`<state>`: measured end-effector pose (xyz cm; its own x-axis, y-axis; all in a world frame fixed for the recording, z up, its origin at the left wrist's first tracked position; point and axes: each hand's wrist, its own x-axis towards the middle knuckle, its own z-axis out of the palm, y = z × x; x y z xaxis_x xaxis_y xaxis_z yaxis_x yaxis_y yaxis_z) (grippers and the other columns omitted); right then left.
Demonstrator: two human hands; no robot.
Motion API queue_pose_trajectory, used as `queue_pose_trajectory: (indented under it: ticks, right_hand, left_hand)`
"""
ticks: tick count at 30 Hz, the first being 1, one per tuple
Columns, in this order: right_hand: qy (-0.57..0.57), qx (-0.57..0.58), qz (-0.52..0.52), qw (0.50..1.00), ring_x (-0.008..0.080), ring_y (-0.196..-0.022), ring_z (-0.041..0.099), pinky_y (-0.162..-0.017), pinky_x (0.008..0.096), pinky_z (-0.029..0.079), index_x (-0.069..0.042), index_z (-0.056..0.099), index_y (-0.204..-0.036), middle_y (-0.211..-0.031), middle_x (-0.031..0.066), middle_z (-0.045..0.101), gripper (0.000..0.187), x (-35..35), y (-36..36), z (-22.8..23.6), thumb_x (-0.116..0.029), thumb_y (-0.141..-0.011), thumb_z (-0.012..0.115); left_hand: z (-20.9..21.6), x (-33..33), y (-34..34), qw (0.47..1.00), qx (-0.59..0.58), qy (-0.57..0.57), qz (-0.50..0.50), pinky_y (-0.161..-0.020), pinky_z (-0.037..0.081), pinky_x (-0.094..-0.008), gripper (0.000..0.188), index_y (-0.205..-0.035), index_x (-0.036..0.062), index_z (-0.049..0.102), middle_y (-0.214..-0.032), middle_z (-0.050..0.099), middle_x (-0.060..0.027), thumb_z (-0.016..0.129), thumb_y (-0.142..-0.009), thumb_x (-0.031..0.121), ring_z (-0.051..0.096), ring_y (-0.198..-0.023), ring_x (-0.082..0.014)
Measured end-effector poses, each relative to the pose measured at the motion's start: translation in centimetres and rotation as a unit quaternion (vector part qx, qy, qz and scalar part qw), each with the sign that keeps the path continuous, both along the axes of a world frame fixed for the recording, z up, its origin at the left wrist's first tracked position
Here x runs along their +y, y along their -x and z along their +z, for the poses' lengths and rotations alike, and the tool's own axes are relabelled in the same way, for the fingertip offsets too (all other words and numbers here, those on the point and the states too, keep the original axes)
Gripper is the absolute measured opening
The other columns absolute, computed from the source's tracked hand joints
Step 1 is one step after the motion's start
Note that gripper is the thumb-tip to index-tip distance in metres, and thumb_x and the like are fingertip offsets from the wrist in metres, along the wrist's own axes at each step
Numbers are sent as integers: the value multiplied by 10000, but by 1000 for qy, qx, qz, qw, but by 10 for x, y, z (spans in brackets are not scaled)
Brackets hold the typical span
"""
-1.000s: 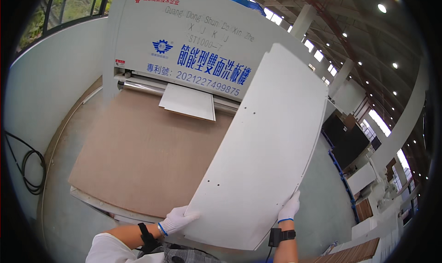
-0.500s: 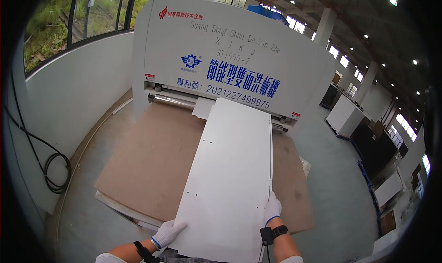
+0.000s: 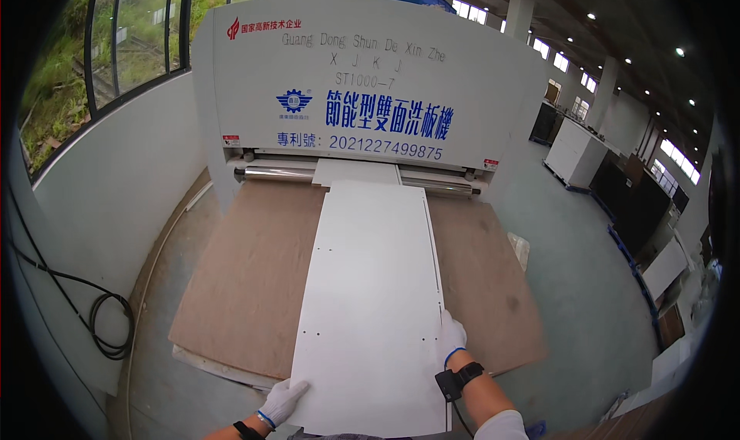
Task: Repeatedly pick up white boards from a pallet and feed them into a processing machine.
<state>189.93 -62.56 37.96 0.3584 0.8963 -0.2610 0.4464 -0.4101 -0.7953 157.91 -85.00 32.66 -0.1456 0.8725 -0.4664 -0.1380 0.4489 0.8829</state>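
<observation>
A long white panel with small drilled holes and a groove along its right side lies lengthwise before me. My left hand, in a white glove, is closed on its near left edge, thumb on top. My right hand, gloved too, grips the right edge a little farther up; its fingers are partly hidden beneath. Beyond the panel's far end, another white panel lies at the machine's metal roller. The far end sits close to that second panel; whether they touch I cannot tell.
A brown board stack lies beneath the panel. The large white machine stands across the far side. A wall with coiled black cable runs along the left. Stacked dark panels stand at the right.
The white panel has turned straighter, its far end moving left and uncovering more of the second panel. Both hands still hold its edges. The whole view has shifted slightly.
</observation>
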Motion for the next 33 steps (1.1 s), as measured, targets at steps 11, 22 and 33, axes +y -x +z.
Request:
queue_pose_trajectory:
  ticks: [11, 22, 33]
  right_hand:
    - [42, -18, 12, 999, 425, -977, 586, -862, 463, 427, 83, 636, -945, -974, 292, 627, 646, 21, 2, -18, -494, -876, 353]
    - [22, 42, 14, 999, 402, -962, 597, -855, 445, 432, 87, 633, -939, -957, 286, 631, 649, 39, 14, -20, -508, -871, 385]
    - [22, 2, 48, 999, 421, -965, 588, -858, 457, 430, 86, 633, -920, -954, 291, 629, 674, 74, 25, -17, -521, -878, 344]
  left_hand:
    - [-6, 5, 7, 1000, 0, 18, 8, -734, 498, -273, 414, -1126, -62, 592, -962, 659, -92, 576, -908, 290, 607, -822, -138]
    - [6, 20, 11, 1000, 15, 11, 25, -719, 495, -266, 394, -1118, -78, 586, -939, 654, -84, 563, -919, 261, 599, -801, -129]
    - [10, 48, 23, 999, 5, 12, 39, -700, 499, -267, 390, -1102, -78, 591, -929, 656, -86, 563, -919, 265, 608, -788, -129]
